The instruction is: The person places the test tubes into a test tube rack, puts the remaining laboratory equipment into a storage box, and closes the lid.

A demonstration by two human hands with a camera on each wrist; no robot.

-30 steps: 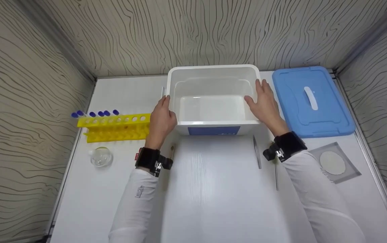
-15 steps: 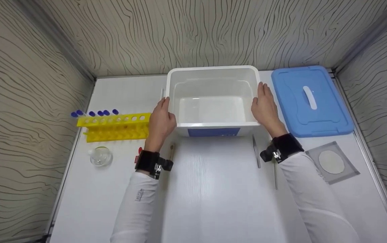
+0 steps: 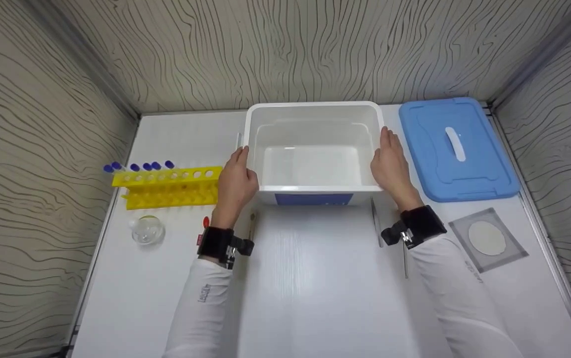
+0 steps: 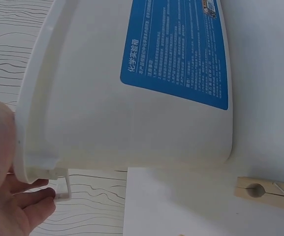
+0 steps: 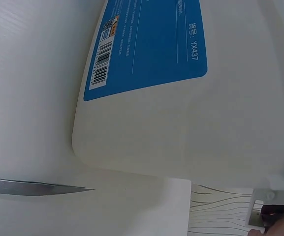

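Note:
A white plastic storage box (image 3: pixel 320 188) with a blue printed label (image 4: pixel 178 49) stands lidless at the back of the table. My left hand (image 3: pixel 238 186) grips its left rim; in the left wrist view the fingers (image 4: pixel 36 206) curl under the edge beside a small white handle piece (image 4: pixel 63 187). On the opposite side my right hand (image 3: pixel 392 164) holds the right rim, thumb toward the top edge. Only a bit of that hand's fingers shows in the right wrist view, low in the corner by another white handle piece (image 5: pixel 256 209).
Left of the box are a yellow rack (image 3: pixel 171 191) with several blue-capped tubes and a small glass vessel (image 3: pixel 147 230). A wooden clamp (image 4: pixel 267 191), pointed tweezers (image 3: pixel 376 223) and a thin rod (image 3: pixel 405 261) lie in front. Rightward are the blue lid (image 3: pixel 479 154) and wire gauze (image 3: pixel 487 238).
The right hand's thumb has moved from over the box's inside to its right rim. Both hands and the box have since shifted slightly toward the person.

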